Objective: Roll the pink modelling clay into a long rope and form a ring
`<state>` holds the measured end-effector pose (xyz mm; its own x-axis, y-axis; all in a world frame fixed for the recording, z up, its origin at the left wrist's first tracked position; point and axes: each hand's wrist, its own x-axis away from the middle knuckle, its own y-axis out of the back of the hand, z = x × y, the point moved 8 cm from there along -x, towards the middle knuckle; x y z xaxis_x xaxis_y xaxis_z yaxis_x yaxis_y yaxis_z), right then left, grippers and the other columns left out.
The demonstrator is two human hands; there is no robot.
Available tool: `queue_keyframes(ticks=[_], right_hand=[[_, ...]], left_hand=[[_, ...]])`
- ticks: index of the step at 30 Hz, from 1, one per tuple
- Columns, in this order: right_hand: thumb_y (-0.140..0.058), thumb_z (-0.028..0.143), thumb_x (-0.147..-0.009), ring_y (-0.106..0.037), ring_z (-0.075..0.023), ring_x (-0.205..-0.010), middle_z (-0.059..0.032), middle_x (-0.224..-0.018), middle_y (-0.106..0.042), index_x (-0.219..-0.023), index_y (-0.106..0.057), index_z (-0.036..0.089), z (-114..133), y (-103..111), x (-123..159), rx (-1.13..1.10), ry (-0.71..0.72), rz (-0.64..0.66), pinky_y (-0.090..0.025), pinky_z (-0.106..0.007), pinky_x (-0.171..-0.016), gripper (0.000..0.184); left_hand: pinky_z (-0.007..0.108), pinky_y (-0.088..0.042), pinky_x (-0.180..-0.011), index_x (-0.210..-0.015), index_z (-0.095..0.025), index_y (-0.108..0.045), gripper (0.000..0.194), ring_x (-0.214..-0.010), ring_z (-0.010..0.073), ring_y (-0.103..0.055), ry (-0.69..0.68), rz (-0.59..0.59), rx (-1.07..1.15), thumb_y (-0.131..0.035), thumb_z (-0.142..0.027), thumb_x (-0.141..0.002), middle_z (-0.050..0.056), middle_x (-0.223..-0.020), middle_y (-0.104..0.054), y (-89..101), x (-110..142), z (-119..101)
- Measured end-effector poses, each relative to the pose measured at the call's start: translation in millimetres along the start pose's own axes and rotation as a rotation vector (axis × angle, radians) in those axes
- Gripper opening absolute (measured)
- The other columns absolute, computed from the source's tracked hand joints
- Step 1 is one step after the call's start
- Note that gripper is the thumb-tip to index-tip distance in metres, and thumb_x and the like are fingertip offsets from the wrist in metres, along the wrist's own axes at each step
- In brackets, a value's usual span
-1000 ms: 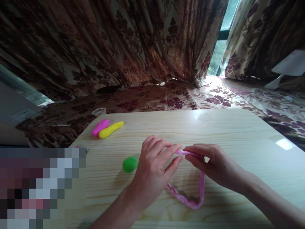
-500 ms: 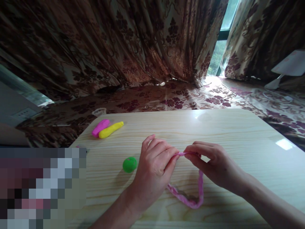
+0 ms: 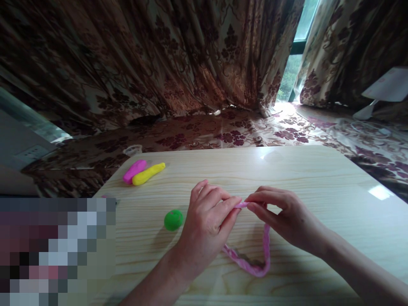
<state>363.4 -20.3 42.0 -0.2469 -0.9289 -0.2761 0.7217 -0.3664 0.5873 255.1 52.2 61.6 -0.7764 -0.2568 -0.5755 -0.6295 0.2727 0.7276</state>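
A pink strand of modelling clay (image 3: 266, 250), twisted like a rope, hangs in a loop below my two hands. My left hand (image 3: 212, 216) pinches one stretch of it between thumb and forefinger. Just to the right, my right hand (image 3: 283, 212) pinches it too, and a short piece shows between the fingertips. The rest of the gripped part is hidden behind my fingers. Left of my left hand, apart from it, lies a green clay ball (image 3: 174, 220) with small pinkish specks.
On the far left of the wood-grain table (image 3: 318, 178), a yellow clay roll (image 3: 148, 174) rests against a magenta clay piece (image 3: 134, 171). Behind are patterned curtains (image 3: 191, 55) and a white lamp (image 3: 384, 87). A blurred-out patch covers the lower left.
My fingertips have shifted slightly along the pink strand and sit a little closer together. The hanging loop has swung a little to the left. The other clay pieces have not moved.
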Motion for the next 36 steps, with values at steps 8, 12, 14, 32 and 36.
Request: queue_keyframes(ticks=[8,12,14,32,36], right_hand=[[-0.043,0.030,-0.094,-0.053,-0.0122,-0.064,-0.0005,-0.070,-0.061,-0.082,-0.064,0.016,-1.9,-5.4,1.3,0.033,-0.101,0.127,-0.037,-0.022,-0.052,0.027],[-0.045,0.032,-0.093,-0.050,-0.0117,-0.061,-0.0005,-0.067,-0.058,-0.080,-0.064,0.016,-1.3,-3.9,0.8,0.037,-0.080,0.094,-0.036,-0.022,-0.053,0.028],[-0.046,0.031,-0.093,-0.050,-0.0117,-0.062,-0.0010,-0.068,-0.058,-0.079,-0.064,0.015,-1.2,-5.6,1.3,0.027,-0.066,0.097,-0.036,-0.023,-0.055,0.028],[-0.044,0.037,-0.092,-0.052,-0.0108,-0.056,0.0017,-0.065,-0.054,-0.112,-0.055,0.018,-23.2,-7.3,4.5,-0.296,-0.297,0.117,-0.039,-0.019,-0.047,0.029],[-0.055,0.034,-0.087,-0.052,-0.0106,-0.059,0.0015,-0.066,-0.054,-0.100,-0.060,0.016,-24.9,-14.6,4.8,-0.408,-0.308,0.203,-0.041,-0.020,-0.050,0.023]], left_hand=[[0.042,-0.032,-0.098,-0.092,-0.023,-0.065,0.015,-0.084,0.0156,-0.054,0.047,-0.014,0.014,-0.055,-0.014,-0.084,0.001,-0.084,-0.062,1.5,0.0,4.1],[0.045,-0.030,-0.101,-0.101,-0.023,-0.064,0.021,-0.087,0.0168,-0.054,0.049,0.000,-0.002,-0.057,-0.017,-0.083,0.002,-0.086,-0.062,-0.8,0.2,5.1],[0.046,-0.029,-0.101,-0.098,-0.025,-0.066,0.018,-0.085,0.0165,-0.054,0.046,0.015,-0.014,-0.057,-0.019,-0.083,0.001,-0.083,-0.061,-2.1,0.3,5.1],[0.021,-0.048,-0.049,-0.090,-0.015,-0.062,0.025,-0.057,0.0106,-0.055,0.859,0.230,0.929,-0.057,-0.039,-0.081,0.000,-0.069,-0.057,-31.9,20.0,44.8],[0.024,-0.049,-0.051,-0.087,-0.015,-0.062,0.024,-0.054,0.0101,-0.054,0.948,0.229,1.227,-0.056,-0.037,-0.083,-0.001,-0.064,-0.054,-36.8,21.0,44.0]])
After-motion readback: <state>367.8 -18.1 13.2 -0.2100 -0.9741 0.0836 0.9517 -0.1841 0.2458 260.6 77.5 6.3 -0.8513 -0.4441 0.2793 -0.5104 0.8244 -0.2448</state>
